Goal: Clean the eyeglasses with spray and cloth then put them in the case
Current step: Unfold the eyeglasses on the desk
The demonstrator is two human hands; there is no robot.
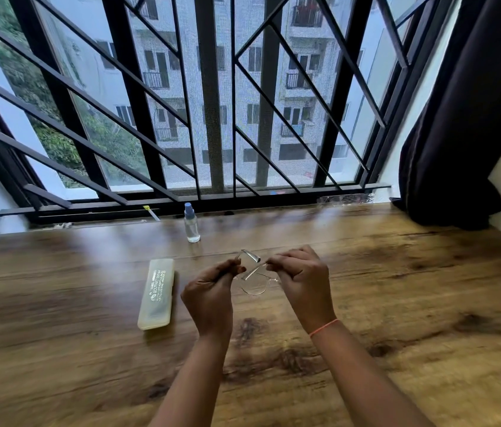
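I hold clear-framed eyeglasses (254, 283) above the wooden table (397, 288), between both hands. My left hand (210, 298) pinches the left end of the frame and my right hand (301, 278) pinches the right end. The two temple arms point away from me and cross each other. A pale yellow closed glasses case (157, 292) lies on the table left of my left hand. A small clear spray bottle (191, 224) with a blue cap stands upright further back, near the window. No cloth is visible.
A barred window with a black sill (181, 204) runs along the table's far edge. A dark curtain (458, 118) hangs at the right. A crumpled clear plastic wrapper (346, 199) lies at the back right.
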